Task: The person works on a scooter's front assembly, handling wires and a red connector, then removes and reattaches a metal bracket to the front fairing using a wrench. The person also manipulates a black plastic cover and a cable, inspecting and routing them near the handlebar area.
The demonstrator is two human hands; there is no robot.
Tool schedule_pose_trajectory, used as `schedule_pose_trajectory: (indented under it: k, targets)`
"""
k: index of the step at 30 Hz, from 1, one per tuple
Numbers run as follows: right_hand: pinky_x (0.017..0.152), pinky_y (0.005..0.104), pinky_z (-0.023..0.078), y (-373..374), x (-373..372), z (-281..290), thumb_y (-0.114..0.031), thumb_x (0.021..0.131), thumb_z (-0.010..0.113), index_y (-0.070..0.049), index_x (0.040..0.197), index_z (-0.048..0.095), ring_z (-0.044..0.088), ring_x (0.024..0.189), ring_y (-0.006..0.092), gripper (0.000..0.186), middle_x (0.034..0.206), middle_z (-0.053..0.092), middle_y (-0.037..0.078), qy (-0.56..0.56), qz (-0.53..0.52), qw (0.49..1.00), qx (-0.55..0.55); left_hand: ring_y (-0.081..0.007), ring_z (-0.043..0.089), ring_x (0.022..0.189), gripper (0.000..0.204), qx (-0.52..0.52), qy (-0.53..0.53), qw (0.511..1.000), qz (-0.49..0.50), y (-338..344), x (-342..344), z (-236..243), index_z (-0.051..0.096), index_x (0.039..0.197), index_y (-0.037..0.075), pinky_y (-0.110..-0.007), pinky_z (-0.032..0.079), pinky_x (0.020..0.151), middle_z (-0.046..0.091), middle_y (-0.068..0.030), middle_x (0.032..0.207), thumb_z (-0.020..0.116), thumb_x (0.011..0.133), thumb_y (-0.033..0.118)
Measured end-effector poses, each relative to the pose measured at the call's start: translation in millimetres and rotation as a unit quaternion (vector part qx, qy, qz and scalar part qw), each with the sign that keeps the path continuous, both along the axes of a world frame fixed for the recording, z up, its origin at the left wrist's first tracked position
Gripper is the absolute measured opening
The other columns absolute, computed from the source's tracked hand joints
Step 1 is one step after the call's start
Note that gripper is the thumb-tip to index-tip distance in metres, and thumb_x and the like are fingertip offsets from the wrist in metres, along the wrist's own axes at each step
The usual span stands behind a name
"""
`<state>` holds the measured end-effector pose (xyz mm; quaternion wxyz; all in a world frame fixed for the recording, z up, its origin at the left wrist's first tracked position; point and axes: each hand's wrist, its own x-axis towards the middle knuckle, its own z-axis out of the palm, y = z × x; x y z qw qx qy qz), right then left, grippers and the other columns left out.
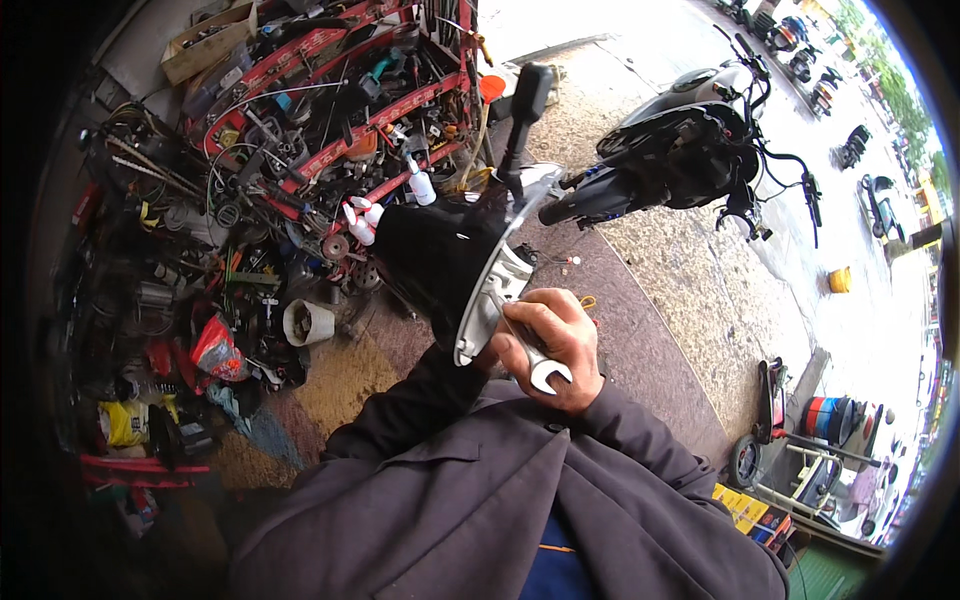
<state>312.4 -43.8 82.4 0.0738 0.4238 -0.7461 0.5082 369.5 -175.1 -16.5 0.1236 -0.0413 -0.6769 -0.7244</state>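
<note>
My right hand (560, 340) is closed around a silver open-ended wrench (522, 345), its open jaw pointing down toward my jacket. The wrench's far end reaches the silver-grey bracket-like edge (497, 285) of a glossy black shell (440, 255), which looks like a motorcycle fairing. Beyond the shell, a black mirror-like piece (530, 95) rises on a dark stem. My left hand (484, 358) is at the shell's lower edge, close to my right fingers. Only a small patch of it shows, and the shell and sleeve hide its fingers.
A red metal rack (370, 120) and heaped tools and parts fill the left, with a white tub (308, 323) and spray bottle (420, 185). A partly stripped motorcycle (680, 150) stands ahead right. A wheeled frame (800, 460) and yellow bucket (839, 281) are farther right.
</note>
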Motion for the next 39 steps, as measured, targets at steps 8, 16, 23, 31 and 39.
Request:
schedule_pose_trajectory:
  k: [8, 16, 23, 31, 39]
  targets:
    - [0.068, 0.0374, 0.048, -19, -6, -4, -0.009, 0.072, 0.070, -0.004, 0.087, 0.063, 0.059, 0.075, 0.0298, 0.018, 0.082, 0.062, 0.011, 0.012, -0.053, 0.998, 0.012, -0.0278, 0.056, 0.099, 0.039, -0.042, -0.012, 0.999, -0.022, -23, -18, -19, 0.050, 0.120, 0.008, -0.040, 0.048, 0.081, 0.056, -0.0130, 0.112, 0.065, 0.085, 0.020]
    - [0.067, 0.0321, 0.051, -27, 1, -17, -0.007, 0.076, 0.068, 0.001, 0.089, 0.064, 0.066, 0.075, 0.0256, 0.015, 0.083, 0.066, 0.014, -0.220, -0.106, 0.969, -0.031, -0.0294, 0.056, 0.100, 0.041, -0.140, -0.016, 0.990, -0.029, -33, -25, -42, 0.051, 0.120, 0.009, -0.041, 0.049, 0.081, 0.056, -0.0136, 0.113, 0.067, 0.084, 0.020]
    - [0.068, 0.0328, 0.051, -21, -1, -33, -0.013, 0.073, 0.076, 0.000, 0.092, 0.065, 0.065, 0.076, 0.0236, 0.025, 0.085, 0.064, 0.014, -0.161, -0.094, 0.981, -0.054, -0.0308, 0.057, 0.100, 0.042, -0.252, 0.032, 0.967, -0.025, -39, -29, -62, 0.051, 0.121, 0.010, -0.042, 0.049, 0.081, 0.056, -0.0141, 0.114, 0.068, 0.083, 0.019]
    - [0.064, 0.0292, 0.052, -1, 10, -28, 0.003, 0.067, 0.067, -0.001, 0.103, 0.063, 0.066, 0.073, 0.0225, 0.036, 0.087, 0.064, 0.013, -0.131, -0.097, 0.984, 0.065, -0.0324, 0.057, 0.101, 0.044, -0.519, 0.188, 0.831, 0.068, -64, -21, -84, 0.051, 0.121, 0.011, -0.043, 0.049, 0.082, 0.056, -0.0147, 0.115, 0.069, 0.082, 0.019]
    - [0.075, 0.0350, 0.051, -13, 15, -18, -0.005, 0.073, 0.064, 0.000, 0.111, 0.057, 0.065, 0.082, 0.0324, 0.039, 0.090, 0.064, 0.018, -0.306, -0.022, 0.948, 0.081, -0.0352, 0.055, 0.109, 0.052, -0.668, 0.248, 0.683, 0.159, -80, -5, -124, 0.049, 0.125, 0.011, -0.048, 0.045, 0.092, 0.055, -0.0152, 0.121, 0.072, 0.079, 0.023]
